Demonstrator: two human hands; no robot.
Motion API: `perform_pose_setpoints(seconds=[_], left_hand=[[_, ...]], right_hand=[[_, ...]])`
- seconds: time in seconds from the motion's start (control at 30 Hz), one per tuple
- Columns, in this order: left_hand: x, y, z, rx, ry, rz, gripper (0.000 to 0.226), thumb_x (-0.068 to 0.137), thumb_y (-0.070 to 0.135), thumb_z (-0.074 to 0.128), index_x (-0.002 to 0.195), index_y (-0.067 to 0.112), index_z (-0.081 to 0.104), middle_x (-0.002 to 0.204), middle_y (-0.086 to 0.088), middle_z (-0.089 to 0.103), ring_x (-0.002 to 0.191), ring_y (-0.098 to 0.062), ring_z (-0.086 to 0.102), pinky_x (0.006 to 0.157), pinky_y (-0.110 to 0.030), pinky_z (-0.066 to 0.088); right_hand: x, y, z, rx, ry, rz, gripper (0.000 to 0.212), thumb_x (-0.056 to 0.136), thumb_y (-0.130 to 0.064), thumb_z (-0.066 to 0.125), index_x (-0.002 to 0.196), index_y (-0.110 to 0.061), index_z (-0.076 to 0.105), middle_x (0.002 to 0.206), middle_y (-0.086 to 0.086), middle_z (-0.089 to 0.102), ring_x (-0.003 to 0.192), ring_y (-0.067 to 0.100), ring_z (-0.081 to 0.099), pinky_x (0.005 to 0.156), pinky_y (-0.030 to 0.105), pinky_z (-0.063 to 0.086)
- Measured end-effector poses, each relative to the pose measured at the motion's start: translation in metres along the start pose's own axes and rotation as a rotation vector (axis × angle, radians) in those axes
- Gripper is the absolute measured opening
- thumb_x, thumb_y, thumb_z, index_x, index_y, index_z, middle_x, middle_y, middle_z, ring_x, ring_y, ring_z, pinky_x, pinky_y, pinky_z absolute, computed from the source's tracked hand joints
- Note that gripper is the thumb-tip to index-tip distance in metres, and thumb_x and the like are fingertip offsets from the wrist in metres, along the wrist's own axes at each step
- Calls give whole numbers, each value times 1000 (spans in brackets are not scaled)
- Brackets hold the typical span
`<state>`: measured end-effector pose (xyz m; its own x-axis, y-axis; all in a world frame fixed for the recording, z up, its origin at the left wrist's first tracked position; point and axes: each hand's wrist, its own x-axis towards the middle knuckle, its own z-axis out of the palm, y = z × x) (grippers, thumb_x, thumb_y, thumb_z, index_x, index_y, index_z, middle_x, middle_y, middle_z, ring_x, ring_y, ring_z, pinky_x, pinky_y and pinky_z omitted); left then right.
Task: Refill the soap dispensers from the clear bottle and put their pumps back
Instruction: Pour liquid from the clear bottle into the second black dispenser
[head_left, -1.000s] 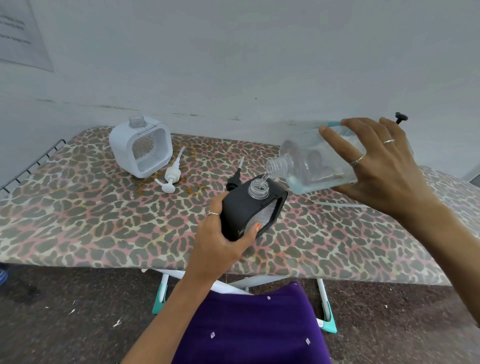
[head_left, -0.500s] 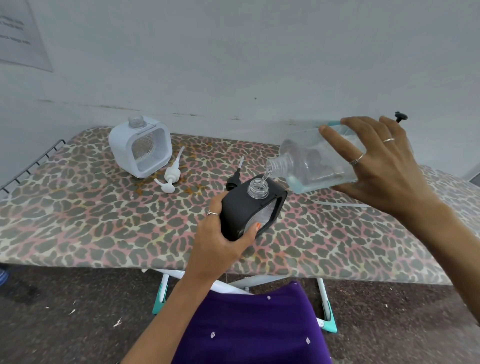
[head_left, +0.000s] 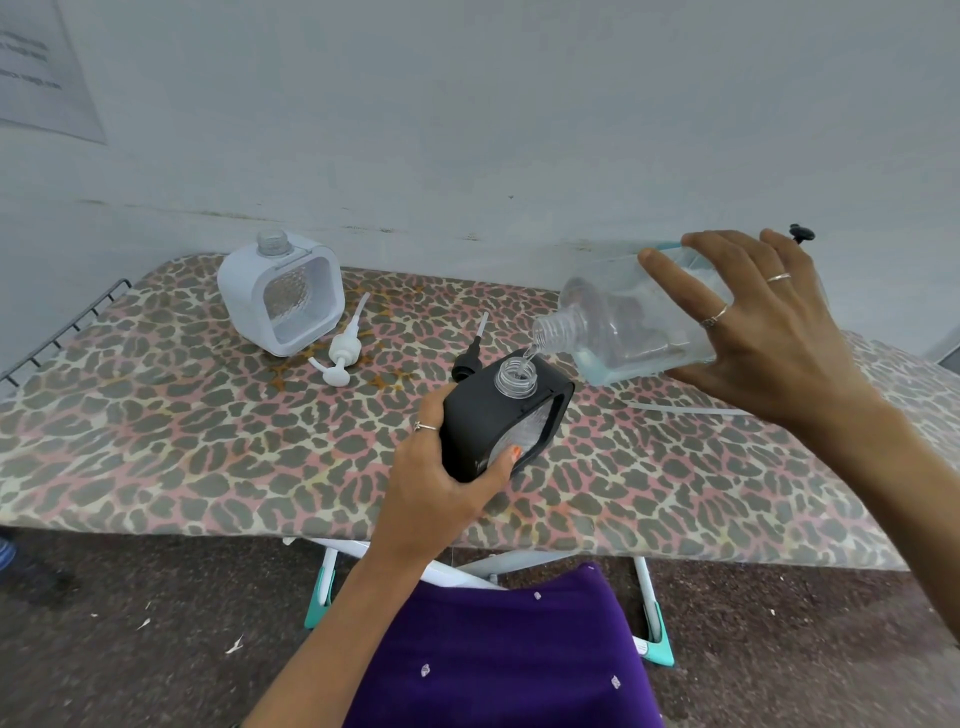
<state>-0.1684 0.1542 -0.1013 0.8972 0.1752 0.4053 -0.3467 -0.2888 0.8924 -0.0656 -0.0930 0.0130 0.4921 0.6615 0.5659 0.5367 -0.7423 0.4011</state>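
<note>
Leopard-print padded bench (head_left: 208, 441) runs along a pale grey wall, and the pour is on. At centre, the left hand (head_left: 441, 488) wraps fingers and thumb round the lower part of the black square soap dispenser (head_left: 498, 421), tilted with its clear threaded neck open at the top. From three o'clock, the right hand (head_left: 753, 332) grips the clear rectangular plastic bottle (head_left: 623, 327), tipped mouth-down toward nine o'clock, and a thin clear stream drops from its mouth into the dispenser's neck. Just behind the black dispenser, at eleven o'clock of it, the black pump (head_left: 467, 358) lies on the cloth. Out at ten o'clock stands the white square soap dispenser (head_left: 280, 296), neck open, with the white pump (head_left: 340, 353) lying just beside it.
</note>
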Motion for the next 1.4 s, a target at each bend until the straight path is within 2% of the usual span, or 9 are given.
perform_pose_setpoints(seconds=[0.4,0.53,0.7,0.87,1.07,1.4], left_hand=[[0,-1,0,20,6,-2,56,77,14,78,121,21,44,104,9,65,92,-1,66,74,-15,54],[0,-2,0,28,6,-1,57,77,15,78,122,20,44,104,10,65,92,-1,66,75,-16,54],[0,-7,0,31,4,-4,60,76,23,77,126,12,46,104,3,67,93,-8,67,76,-24,57],[1,-7,0,24,1,-9,60,77,20,77,127,13,45,105,4,66,94,-7,67,76,-23,57],[1,-5,1,-7,-3,4,62,74,35,72,125,12,46,107,6,66,98,-5,66,79,-19,54],[0,-5,0,17,3,2,59,74,37,71,124,19,45,104,4,66,93,-8,67,75,-28,58]], right_hand=[[1,0,-3,31,-24,-1,70,84,-56,46,142,-18,35,127,30,51,117,44,49,98,62,33],[0,1,-3,27,-11,-2,71,83,-53,50,142,-18,36,127,29,51,117,44,49,98,62,34],[0,2,-2,12,19,-7,81,74,-42,74,142,-18,36,127,29,51,118,40,44,99,62,33],[0,4,-1,-12,18,-12,91,67,-37,83,142,-18,35,127,29,50,118,41,45,98,62,33],[0,4,-3,-12,17,-11,91,68,-37,83,142,-18,35,127,29,51,117,42,46,98,62,33],[2,3,-6,-1,-7,-3,89,70,-41,80,143,-18,34,128,29,50,117,44,48,99,62,32]])
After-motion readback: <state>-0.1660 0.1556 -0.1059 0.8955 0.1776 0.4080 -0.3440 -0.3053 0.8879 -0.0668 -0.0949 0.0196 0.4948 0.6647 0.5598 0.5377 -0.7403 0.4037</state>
